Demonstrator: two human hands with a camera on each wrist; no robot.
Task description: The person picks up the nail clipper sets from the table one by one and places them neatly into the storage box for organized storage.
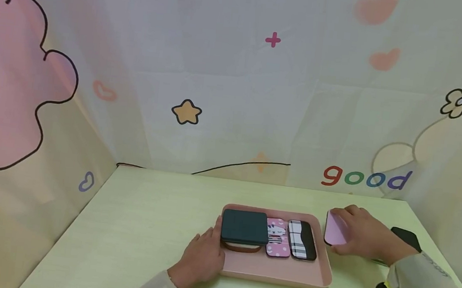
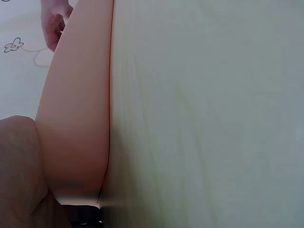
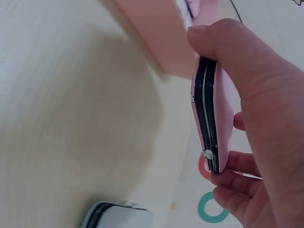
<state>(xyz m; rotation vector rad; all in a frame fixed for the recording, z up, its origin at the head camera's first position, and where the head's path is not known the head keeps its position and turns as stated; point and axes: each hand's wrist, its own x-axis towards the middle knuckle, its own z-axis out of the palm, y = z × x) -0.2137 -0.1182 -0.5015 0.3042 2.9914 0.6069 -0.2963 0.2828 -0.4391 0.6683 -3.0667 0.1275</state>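
My left hand (image 1: 202, 254) rests against the left end of a pink tray (image 1: 276, 273), its fingers extended along the wall. Inside the tray, a dark green square case (image 1: 245, 226) lies over a brown rounded item (image 1: 242, 248). Beside them are a pink cartoon-print case (image 1: 279, 238) and a black-and-plaid case (image 1: 302, 239). My right hand (image 1: 359, 232) holds a pink hinged case (image 3: 223, 114) just beyond the tray's right end. The right wrist view shows its black-and-silver edge, with the thumb at one end and fingertips at the other.
A black case (image 1: 407, 237) lies on the table at the right, partly behind the right forearm. In the right wrist view, a pale-topped case (image 3: 118, 216) appears at the bottom. The printed curtain (image 1: 238, 79) stands behind the pale table (image 1: 134, 218).
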